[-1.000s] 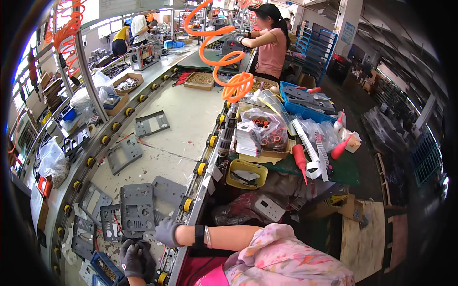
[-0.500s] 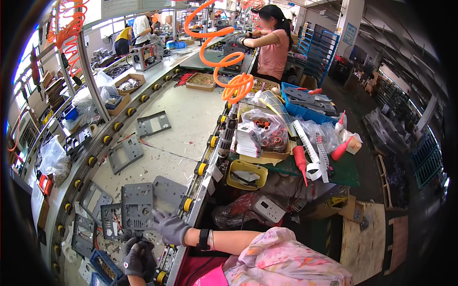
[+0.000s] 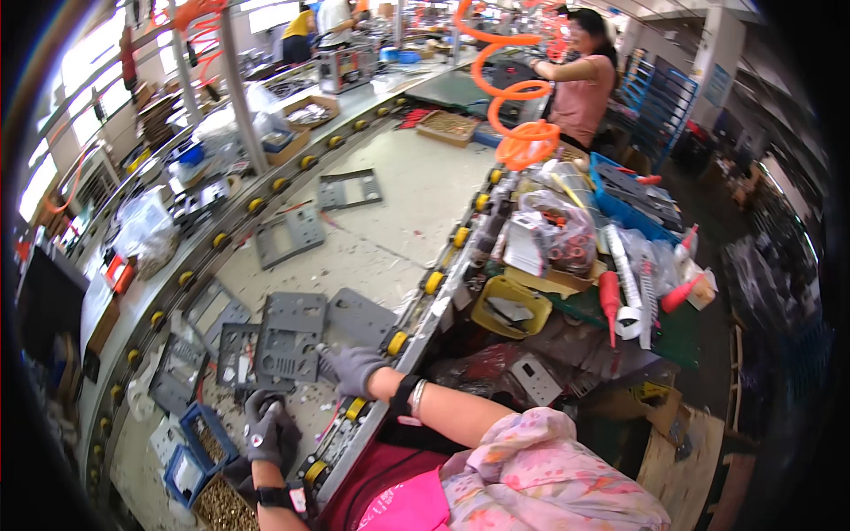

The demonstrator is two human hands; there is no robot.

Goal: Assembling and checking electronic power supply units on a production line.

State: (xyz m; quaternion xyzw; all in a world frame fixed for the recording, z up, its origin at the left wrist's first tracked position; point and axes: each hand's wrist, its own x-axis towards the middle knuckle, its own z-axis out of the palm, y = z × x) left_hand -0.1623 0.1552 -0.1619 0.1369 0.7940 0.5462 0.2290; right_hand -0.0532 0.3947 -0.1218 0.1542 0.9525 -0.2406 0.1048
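My left hand (image 3: 271,432), in a dark grey glove, is held near the conveyor's near end beside small parts bins. Its fingers are curled together, and what they may hold is hidden. My right hand (image 3: 354,369), also gloved, reaches over the near rail with fingers stretched toward the right edge of a grey sheet-metal panel (image 3: 292,332) with round holes and slots. The fingertips look to be at that edge; I cannot tell whether they touch. Another grey panel (image 3: 359,317) lies just beyond my right hand. A grey metal frame (image 3: 237,358) lies left of the slotted panel.
Blue bins (image 3: 184,476) and a box of brass-coloured fasteners (image 3: 227,506) stand near my left forearm. Yellow rollers (image 3: 433,283) line the rail. More frames (image 3: 292,237) lie farther along. An orange coiled hose (image 3: 529,143) hangs ahead. At right sit a yellow tub (image 3: 511,307) and red bottles (image 3: 609,301).
The view has swung, so the scene sits farther right and the bench higher in the picture. Both hands keep nearly the same place beside the panels. More of my left wrist and the fastener box shows.
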